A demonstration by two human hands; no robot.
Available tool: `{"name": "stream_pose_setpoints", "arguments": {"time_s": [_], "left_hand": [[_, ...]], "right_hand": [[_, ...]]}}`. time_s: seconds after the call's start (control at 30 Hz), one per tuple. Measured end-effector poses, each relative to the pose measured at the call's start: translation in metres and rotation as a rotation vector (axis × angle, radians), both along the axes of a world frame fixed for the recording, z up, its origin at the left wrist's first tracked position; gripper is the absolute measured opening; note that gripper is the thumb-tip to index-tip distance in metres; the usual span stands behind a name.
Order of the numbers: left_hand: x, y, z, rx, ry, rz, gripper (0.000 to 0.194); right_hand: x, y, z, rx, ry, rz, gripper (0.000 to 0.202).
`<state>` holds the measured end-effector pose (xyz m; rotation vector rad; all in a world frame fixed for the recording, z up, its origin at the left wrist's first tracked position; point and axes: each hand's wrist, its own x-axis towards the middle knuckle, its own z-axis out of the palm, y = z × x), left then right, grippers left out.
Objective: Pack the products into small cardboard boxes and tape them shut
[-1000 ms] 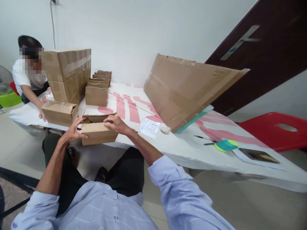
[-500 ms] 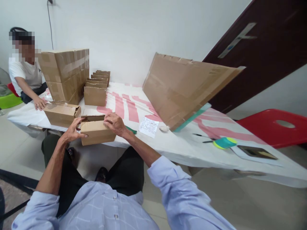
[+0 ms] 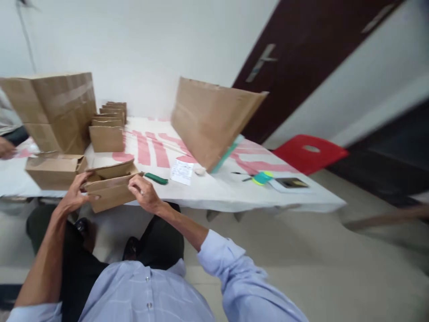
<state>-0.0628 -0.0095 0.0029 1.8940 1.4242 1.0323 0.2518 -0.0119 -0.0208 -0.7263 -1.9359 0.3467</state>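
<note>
A small cardboard box is at the front edge of the table, its top gaping between the raised rear flap and the front side. Its left end is gripped by my left hand, thumb on the front and fingers behind. My right hand has curled fingers pressed on the box's front right corner. Just beyond that corner lies a tool with a green handle, its far end partly hidden behind the box. Another small carton sits to the left, mostly closed on top.
Large stacked cartons stand at the back left, beside a row of upright cardboard pieces. A big cardboard sheet leans at centre. A written paper, a teal tape roll and a phone lie rightward. A co-worker's hand shows far left.
My view has swung right, so the scene sits further left. The box's top now gapes wider. My right hand has shifted from its top edge to its front right corner.
</note>
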Motion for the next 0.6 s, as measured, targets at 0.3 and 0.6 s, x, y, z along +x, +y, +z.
{"name": "stream_pose_setpoints", "arguments": {"time_s": [0.3,0.6], "left_hand": [[0.019,0.005,0.009,0.014,0.042,0.004,0.096],[0.023,0.007,0.010,0.010,-0.072,0.134,0.087]], "right_hand": [[0.013,-0.007,-0.002,0.016,0.088,-0.029,0.021],[0.035,-0.043,0.019,-0.448,0.544,0.087,0.041]]}}
